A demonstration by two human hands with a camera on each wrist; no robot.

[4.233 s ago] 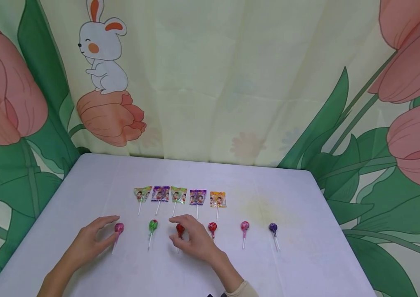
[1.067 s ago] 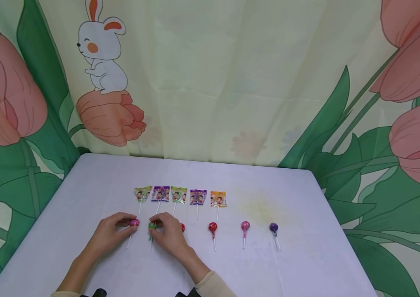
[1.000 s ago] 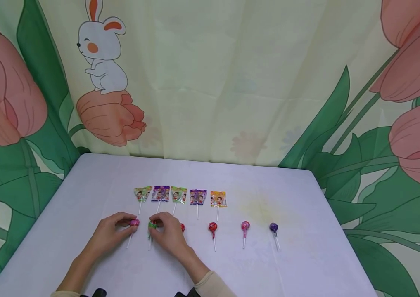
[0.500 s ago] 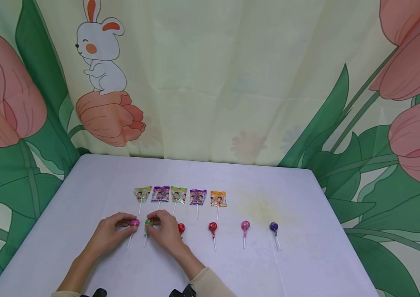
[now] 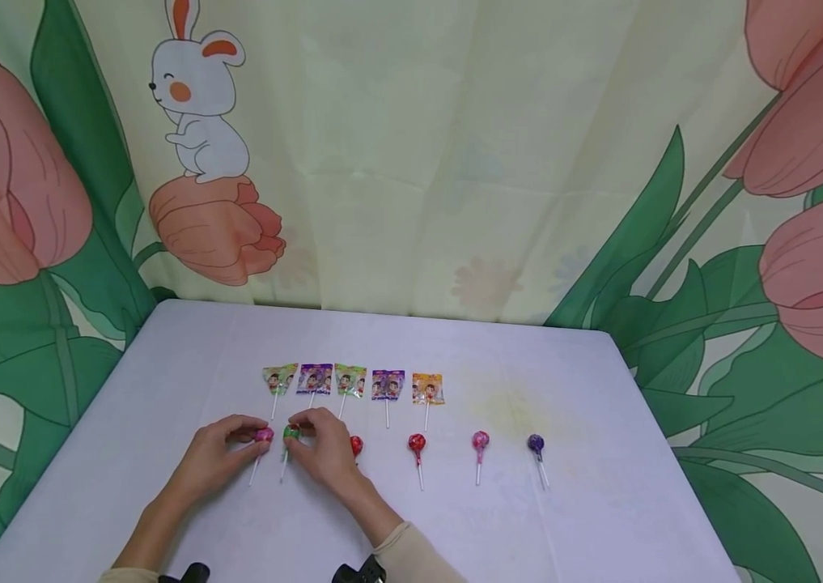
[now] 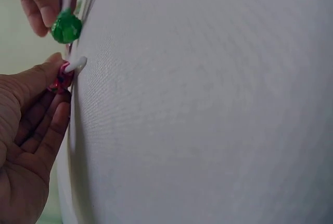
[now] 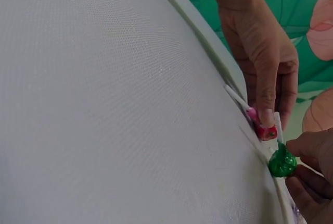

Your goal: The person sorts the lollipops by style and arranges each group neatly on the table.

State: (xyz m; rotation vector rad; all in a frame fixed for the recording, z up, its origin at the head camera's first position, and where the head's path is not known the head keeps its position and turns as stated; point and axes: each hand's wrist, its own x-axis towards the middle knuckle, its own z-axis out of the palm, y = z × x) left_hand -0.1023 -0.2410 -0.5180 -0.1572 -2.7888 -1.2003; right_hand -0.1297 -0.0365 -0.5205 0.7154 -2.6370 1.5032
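My left hand (image 5: 216, 455) pinches a pink lollipop (image 5: 264, 435) by its wrapped head, between thumb and fingers; its white stick (image 6: 78, 64) shows in the left wrist view. Just to the right, my right hand (image 5: 329, 455) holds a green lollipop (image 5: 290, 432) by the head with thumb and fingertips. The two lollipops stand side by side with a small gap, sticks pointing towards me. Close by the right hand lies a red lollipop (image 5: 357, 444), its stick hidden by that hand. In the right wrist view the green head (image 7: 282, 162) sits at the fingertips.
Farther right in the same row lie another red lollipop (image 5: 417, 443), a pink one (image 5: 481, 440) and a purple one (image 5: 536, 444). Behind is a row of several bagged lollipops, ending with an orange one (image 5: 427, 389). The white table (image 5: 528, 526) meets a printed curtain (image 5: 396, 162) at the back.
My left hand has taken hold of the pink lollipop and brought it right. My right hand has left the red lollipop, gripped the green one and shifted it slightly left.
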